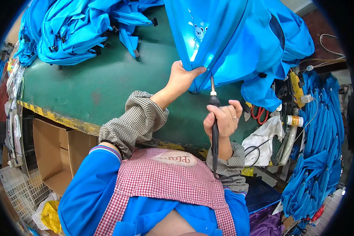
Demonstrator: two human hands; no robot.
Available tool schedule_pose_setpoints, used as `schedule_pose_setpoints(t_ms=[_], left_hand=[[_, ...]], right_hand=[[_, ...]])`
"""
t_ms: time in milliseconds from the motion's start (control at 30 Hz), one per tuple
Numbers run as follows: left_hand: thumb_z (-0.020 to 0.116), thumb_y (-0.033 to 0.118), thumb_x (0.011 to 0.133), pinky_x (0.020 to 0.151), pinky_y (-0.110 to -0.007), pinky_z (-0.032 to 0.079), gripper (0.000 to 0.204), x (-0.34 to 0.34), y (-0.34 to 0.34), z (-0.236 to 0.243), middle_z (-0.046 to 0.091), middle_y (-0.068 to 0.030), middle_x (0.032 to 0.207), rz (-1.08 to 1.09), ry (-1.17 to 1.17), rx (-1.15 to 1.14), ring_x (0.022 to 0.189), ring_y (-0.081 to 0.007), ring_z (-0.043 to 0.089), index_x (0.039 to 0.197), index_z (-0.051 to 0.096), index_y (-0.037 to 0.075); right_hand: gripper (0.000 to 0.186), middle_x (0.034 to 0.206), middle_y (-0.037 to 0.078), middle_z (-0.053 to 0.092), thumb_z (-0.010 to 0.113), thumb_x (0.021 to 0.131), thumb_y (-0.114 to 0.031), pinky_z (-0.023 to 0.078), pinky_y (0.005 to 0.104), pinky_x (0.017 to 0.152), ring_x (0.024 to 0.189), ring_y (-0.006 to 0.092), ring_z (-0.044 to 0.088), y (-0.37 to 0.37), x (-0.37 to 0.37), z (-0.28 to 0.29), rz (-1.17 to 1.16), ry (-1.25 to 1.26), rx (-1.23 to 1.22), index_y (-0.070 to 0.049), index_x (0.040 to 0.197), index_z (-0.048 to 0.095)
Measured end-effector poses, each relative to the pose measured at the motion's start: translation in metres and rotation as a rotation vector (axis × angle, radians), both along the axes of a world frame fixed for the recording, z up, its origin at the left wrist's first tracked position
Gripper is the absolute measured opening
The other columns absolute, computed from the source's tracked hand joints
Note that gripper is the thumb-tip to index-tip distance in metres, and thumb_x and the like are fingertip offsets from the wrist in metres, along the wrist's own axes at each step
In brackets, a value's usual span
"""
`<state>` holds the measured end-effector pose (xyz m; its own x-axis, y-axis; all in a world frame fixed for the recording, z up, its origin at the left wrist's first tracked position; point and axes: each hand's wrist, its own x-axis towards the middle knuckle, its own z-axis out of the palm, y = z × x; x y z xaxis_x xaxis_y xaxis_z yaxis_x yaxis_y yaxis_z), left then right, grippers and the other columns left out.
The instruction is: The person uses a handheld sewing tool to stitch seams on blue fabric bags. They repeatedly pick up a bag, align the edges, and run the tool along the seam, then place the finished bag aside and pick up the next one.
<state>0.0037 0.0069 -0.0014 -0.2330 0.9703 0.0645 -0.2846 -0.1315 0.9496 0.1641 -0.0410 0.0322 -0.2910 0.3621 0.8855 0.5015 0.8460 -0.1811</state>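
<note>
A large piece of blue fabric (208, 31) with a printed cartoon bear is at the upper middle of the green table (78, 90). My left hand (181, 76) grips its lower folded edge, thumb pressed on the cloth beside a seam. My right hand (223, 118) is closed round the black handle of a slim tool (214, 100), held upright with a cord curving down below my fingers. The tool's thin metal rod points up to the fabric just right of my left thumb; I cannot tell exactly whether the tip touches it.
A blue fabric pile (70, 35) lies at upper left. At right are red scissors (259, 114), a white cloth (263, 141), a jar (294, 120), wires and hanging blue pieces (314, 165). An open cardboard box (51, 149) stands below the table's striped left edge.
</note>
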Motion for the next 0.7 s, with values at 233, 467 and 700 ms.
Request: schedule_pose_setpoints(t_ms=[233, 467, 700], left_hand=[[0.073, 0.007, 0.078, 0.066, -0.026, 0.052, 0.018, 0.002, 0.002, -0.003, 0.070, -0.0074, 0.086, 0.026, -0.028, -0.002, 0.071, -0.0110, 0.063, 0.092, 0.068, -0.003], [0.073, 0.011, 0.080, 0.085, -0.031, 0.049, 0.046, -0.007, 0.000, -0.011, 0.063, -0.0118, 0.109, 0.081, -0.021, 0.017, 0.099, -0.0152, 0.059, 0.119, 0.051, -0.002], [0.070, 0.000, 0.075, 0.060, -0.020, 0.044, 0.034, -0.031, -0.008, 0.029, 0.064, -0.0042, 0.088, 0.050, 0.054, 0.271, 0.071, -0.0063, 0.057, 0.105, 0.054, -0.001]], right_hand=[[0.004, 0.060, 0.001, 0.049, 0.060, 0.077, -0.013, 0.042, 0.0385, 0.078, 0.056, 0.0167, 0.047, 0.012, -0.004, -0.010, 0.009, -0.051, 0.014, -0.011, 0.078, 0.063], [0.012, 0.066, 0.003, 0.052, 0.064, 0.080, -0.012, 0.047, 0.0447, 0.081, 0.060, 0.0176, 0.052, -0.001, 0.003, 0.035, 0.147, 0.007, -0.037, -0.007, 0.091, 0.063], [0.027, 0.137, 0.030, 0.041, 0.063, 0.083, -0.002, 0.037, 0.0467, 0.100, 0.126, 0.0468, 0.041, 0.101, -0.039, 0.014, -0.027, 0.153, 0.045, -0.006, 0.107, 0.051]])
